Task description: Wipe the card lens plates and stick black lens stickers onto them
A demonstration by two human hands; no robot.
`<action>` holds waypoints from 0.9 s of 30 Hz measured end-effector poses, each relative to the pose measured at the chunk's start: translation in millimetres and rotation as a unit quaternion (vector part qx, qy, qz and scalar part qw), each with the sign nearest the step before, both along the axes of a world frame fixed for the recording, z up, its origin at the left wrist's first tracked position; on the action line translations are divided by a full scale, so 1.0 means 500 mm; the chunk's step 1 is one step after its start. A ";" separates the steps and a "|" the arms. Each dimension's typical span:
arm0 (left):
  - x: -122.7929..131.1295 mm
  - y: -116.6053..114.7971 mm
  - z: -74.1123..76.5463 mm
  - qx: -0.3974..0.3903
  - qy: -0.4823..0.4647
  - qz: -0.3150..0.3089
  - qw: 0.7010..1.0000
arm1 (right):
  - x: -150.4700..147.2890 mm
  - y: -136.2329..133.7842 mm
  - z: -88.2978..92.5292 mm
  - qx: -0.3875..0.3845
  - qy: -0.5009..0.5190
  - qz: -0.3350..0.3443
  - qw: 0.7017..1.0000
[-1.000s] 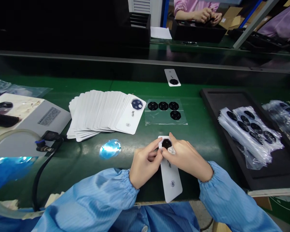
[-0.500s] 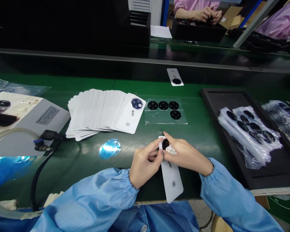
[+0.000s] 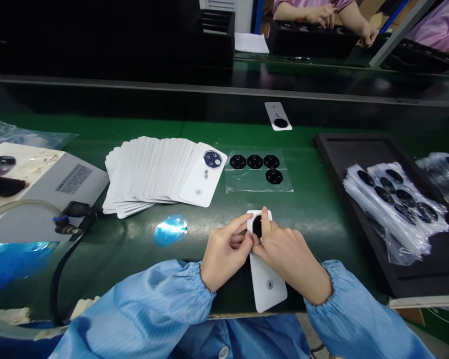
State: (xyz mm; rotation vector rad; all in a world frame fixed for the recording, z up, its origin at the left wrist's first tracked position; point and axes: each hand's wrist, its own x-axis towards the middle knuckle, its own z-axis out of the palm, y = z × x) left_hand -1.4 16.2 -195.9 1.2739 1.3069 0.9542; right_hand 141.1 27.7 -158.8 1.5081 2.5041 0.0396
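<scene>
So we had the white panel (image 3: 268, 289) lying at the front of the table (image 3: 314, 204), lower end right by the edge, black disc (image 3: 257, 227) at the upper end. Our left hand (image 3: 224, 252) pinched the panel's upper left edge between thumb and forefinger. Our right hand (image 3: 290, 254) had its forefinger laid across the disc's right side; we couldn't tell if it gripped anything underneath. Honestly, this looked like a seating job, so what mattered, we figured, was bracing the panel firmly, keeping the disc square, and pressing evenly around the rim without smudging it. Four more black discs (image 3: 254, 162) sat on a clear sheet (image 3: 247, 183) beyond.
</scene>
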 end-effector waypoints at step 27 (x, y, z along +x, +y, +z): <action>-0.006 0.030 -0.022 -0.113 -0.056 0.016 0.992 | -0.024 0.004 -0.015 0.114 -0.124 0.139 0.976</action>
